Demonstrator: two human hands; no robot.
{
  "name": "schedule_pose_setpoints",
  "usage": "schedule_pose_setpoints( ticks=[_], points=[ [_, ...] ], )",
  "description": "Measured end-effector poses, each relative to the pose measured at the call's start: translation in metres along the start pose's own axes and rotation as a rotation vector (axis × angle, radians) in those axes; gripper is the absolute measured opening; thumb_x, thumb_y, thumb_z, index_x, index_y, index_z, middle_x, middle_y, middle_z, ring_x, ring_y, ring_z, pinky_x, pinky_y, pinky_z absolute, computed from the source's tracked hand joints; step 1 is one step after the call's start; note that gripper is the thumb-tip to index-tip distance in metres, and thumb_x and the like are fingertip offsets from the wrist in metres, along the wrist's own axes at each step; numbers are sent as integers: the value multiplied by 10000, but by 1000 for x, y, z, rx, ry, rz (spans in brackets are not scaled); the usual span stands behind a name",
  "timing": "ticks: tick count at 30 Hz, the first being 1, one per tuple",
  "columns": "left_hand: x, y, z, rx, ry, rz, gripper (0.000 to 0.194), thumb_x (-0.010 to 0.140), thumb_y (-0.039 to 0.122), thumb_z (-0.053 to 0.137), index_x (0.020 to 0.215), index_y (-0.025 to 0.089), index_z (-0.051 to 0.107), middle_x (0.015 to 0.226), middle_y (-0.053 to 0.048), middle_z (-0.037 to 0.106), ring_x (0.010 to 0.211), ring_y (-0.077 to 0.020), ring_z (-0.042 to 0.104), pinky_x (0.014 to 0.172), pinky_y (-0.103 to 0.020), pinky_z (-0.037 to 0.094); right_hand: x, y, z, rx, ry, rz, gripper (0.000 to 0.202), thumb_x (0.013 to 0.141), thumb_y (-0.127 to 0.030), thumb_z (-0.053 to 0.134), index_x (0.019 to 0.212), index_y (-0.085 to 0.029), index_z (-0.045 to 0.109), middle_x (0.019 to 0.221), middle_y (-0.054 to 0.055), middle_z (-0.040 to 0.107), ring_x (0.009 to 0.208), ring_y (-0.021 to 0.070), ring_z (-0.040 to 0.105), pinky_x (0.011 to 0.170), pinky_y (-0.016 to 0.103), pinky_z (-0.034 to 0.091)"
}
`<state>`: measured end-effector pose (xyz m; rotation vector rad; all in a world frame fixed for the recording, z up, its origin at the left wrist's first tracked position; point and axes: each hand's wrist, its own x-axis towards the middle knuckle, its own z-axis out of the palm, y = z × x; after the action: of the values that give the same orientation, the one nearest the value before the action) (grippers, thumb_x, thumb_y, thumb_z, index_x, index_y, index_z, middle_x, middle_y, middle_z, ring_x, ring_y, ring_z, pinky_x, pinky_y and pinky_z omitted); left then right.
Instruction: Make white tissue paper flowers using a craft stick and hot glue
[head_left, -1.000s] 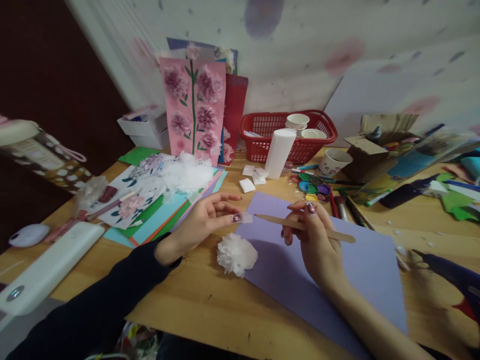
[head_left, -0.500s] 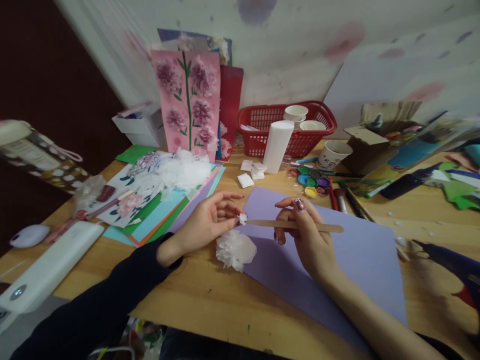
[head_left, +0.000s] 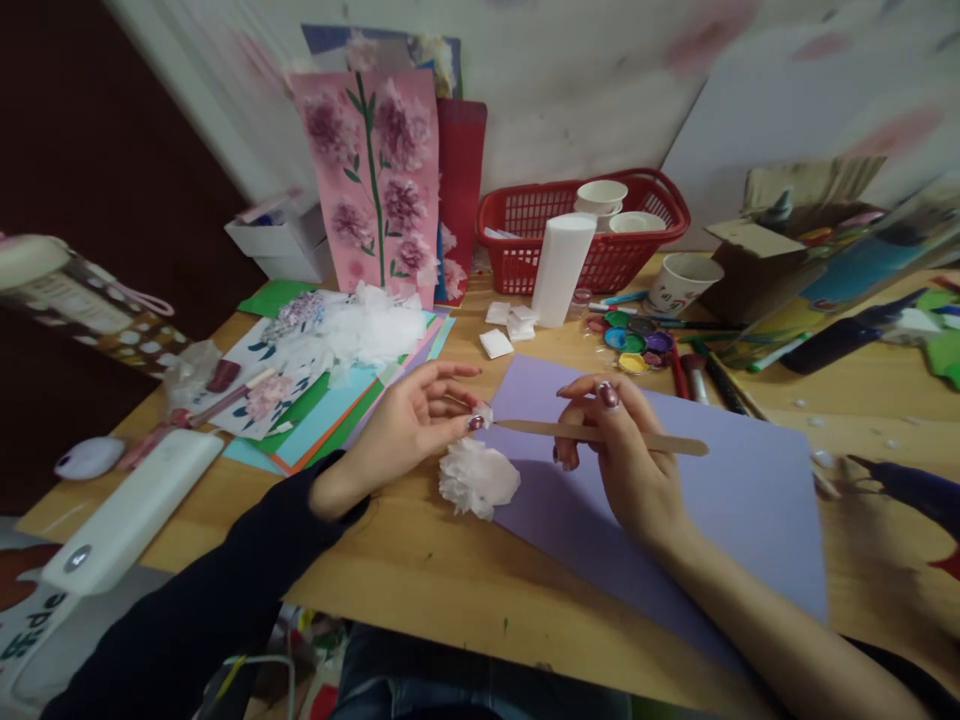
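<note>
Tissue, crimped into one ruffled white flower (head_left: 478,478), sits on the wooden table (head_left: 420,590), overlapping the left edge of one smooth purple sheet (head_left: 735,500). Just beyond, the left hand (head_left: 397,425) pinches one small, crumpled white scrap (head_left: 484,412) between thumb and fingertip, its other fingers loosely curled. The right hand (head_left: 637,470) grips one flat wooden stick (head_left: 686,446), pointed end at the scrap; whether they touch, I cannot tell. Farther back stand one white roll (head_left: 564,270) and one red lattice basket (head_left: 499,265). One pink panel (head_left: 341,180) bears five large, shaggy mauve blooms.
</note>
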<state>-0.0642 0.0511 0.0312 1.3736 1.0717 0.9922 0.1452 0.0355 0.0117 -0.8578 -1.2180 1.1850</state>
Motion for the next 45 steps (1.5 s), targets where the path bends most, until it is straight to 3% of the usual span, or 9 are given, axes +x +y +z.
schedule_pose_setpoints(
  ticks=[4,7,11,14,24,29,32,38,45],
  points=[
    [-17,2,1,63,36,30,455,734,155,731,1144,150,534,829,-3,676,793,-140,680,775,-269,549,-5,-3,0,33,23,-5,275,940,-468,503,851,-226,596,430,-75,470,345,94,426,391,239,321],
    [-38,1,7,198,61,38,461,776,156,705,1189,169,501,821,-5,717,832,-157,700,853,-304,543,-9,-3,0,33,1,9,286,924,-492,513,845,-233,601,427,-81,435,312,84,376,347,235,243],
    [-61,-10,15,501,163,178,516,792,165,722,1251,212,491,823,4,761,870,-173,714,968,-353,494,-10,-1,0,17,10,-26,286,931,-497,492,853,-242,594,437,-76,437,331,91,393,363,244,273],
    [-69,-18,17,671,173,287,542,810,164,707,1294,240,477,876,0,774,967,-189,700,1000,-371,465,-7,1,-1,20,25,-50,290,929,-505,493,842,-245,586,431,-79,431,330,93,391,370,247,285],
    [-69,-20,19,691,169,149,630,806,228,720,1354,217,408,853,-12,772,1002,-208,671,989,-368,455,-8,6,-3,2,-35,-77,303,965,-496,454,856,-250,593,456,-74,431,350,95,423,388,250,304],
    [-69,-23,21,694,168,161,633,798,220,716,1361,224,427,835,-20,772,994,-228,667,982,-397,441,-8,5,-3,-9,-38,-97,300,970,-490,448,856,-248,585,451,-77,429,350,94,421,398,252,317],
    [-70,-25,20,753,156,208,610,809,212,704,1358,223,438,828,-26,774,985,-234,662,988,-421,406,-8,5,-3,-7,-38,-104,291,975,-471,442,858,-246,585,457,-75,437,353,92,420,399,249,316],
    [-71,-21,17,1002,79,434,587,831,180,678,1347,253,406,809,15,780,965,-232,651,968,-420,326,-9,4,-3,-21,-52,-88,284,977,-460,444,851,-247,582,450,-78,430,356,92,421,407,248,314],
    [-73,-26,11,1085,12,511,623,834,128,649,1374,274,373,835,27,782,877,-225,627,934,-399,284,-15,9,-3,-113,-222,-59,299,1001,-471,381,973,-233,561,472,-84,439,387,90,441,425,235,334]
  ],
)
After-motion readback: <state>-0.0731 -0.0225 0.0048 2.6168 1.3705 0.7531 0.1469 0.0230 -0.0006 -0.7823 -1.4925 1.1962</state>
